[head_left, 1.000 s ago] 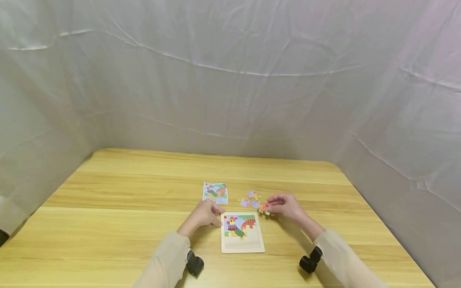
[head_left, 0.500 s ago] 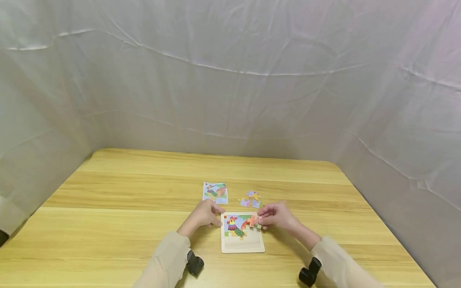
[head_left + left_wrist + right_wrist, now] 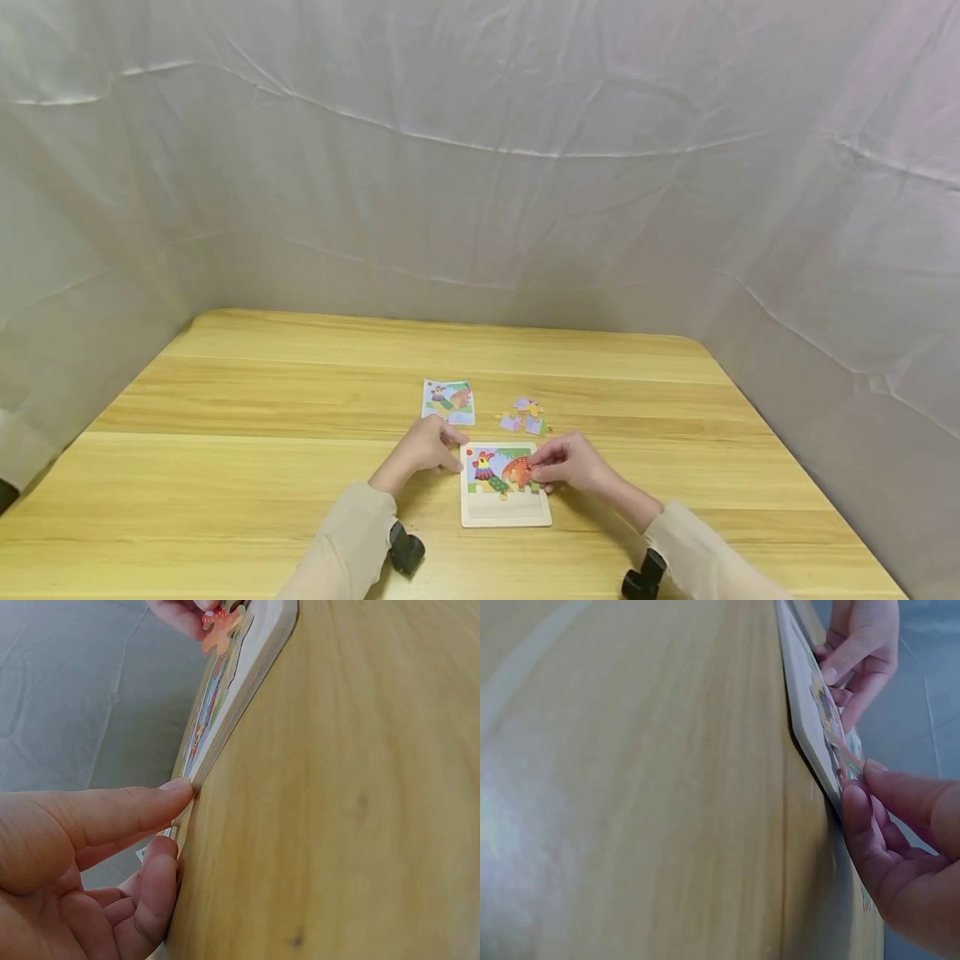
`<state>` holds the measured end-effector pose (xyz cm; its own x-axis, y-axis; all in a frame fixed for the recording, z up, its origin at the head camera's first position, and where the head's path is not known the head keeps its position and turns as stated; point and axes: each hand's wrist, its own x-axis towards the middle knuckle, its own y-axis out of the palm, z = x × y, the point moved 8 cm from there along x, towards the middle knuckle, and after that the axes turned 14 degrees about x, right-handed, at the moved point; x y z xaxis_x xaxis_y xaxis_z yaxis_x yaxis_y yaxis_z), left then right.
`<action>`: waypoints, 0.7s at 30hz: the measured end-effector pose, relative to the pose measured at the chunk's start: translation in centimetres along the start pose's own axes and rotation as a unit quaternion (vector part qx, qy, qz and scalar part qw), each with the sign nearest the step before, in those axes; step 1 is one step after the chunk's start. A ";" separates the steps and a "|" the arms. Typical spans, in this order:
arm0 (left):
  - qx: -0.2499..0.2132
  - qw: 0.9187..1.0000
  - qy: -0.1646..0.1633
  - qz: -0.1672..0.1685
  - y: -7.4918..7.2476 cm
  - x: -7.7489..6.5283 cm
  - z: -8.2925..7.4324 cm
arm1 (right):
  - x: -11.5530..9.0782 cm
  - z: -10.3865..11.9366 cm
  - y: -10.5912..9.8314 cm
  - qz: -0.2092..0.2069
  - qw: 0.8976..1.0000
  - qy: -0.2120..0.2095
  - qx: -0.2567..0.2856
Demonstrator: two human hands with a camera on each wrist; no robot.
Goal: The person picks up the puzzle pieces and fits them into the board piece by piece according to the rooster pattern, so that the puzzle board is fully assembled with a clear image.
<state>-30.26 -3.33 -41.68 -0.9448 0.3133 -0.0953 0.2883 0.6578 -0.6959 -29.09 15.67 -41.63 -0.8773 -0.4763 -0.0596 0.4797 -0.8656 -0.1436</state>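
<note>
Orange and red, the held jigsaw piece (image 3: 221, 631) has come down to the right part of the rooster puzzle tray (image 3: 506, 523). A second ago I watched the right hand (image 3: 577, 462) holding it just beside the loose jigsaw pieces (image 3: 512, 423); half a second later it was over the tray's right rim, and now it sits a little lower, against the rooster's tail area. Those fingers are clamped on the piece, thumb against fingertips, and from the left wrist I see its knobbed outline tilted above the tray.

My view of the left hand (image 3: 423, 446) matches both earlier frames: it stays at the tray's upper left corner, thumb and index finger apart, touching the edge, while the other fingers curl loosely beside the surface (image 3: 262, 400).

I make out a smooth, pale wooden tray, square with rounded corners and a raised rim. Glossy printed pieces fill its upper part; bare wood shows below their notched edge. Beyond it lie the loose pieces, mostly lilac and yellow, and a flat printed card (image 3: 448, 402) showing the same rooster. The surface has a streaky yellow wood grain, and creased grey cloth (image 3: 480, 208) hangs around it.
</note>
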 end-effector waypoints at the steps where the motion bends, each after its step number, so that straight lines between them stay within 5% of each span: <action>1: 0.000 1.000 0.000 0.000 0.0 0.0 0.0 | 0.0 0.1 0.1 -0.001 1.000 -0.003 -0.006; 21: 0.002 1.000 -0.004 0.001 0.1 0.0 -0.1 | -0.1 0.5 0.6 -0.006 0.993 -0.037 -0.110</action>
<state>-30.26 -3.22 -41.67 -0.9457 0.3086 -0.1018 0.2888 0.6548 -0.6984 -28.70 15.10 -41.23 -0.8757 -0.4827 0.0145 0.4466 -0.8208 -0.3563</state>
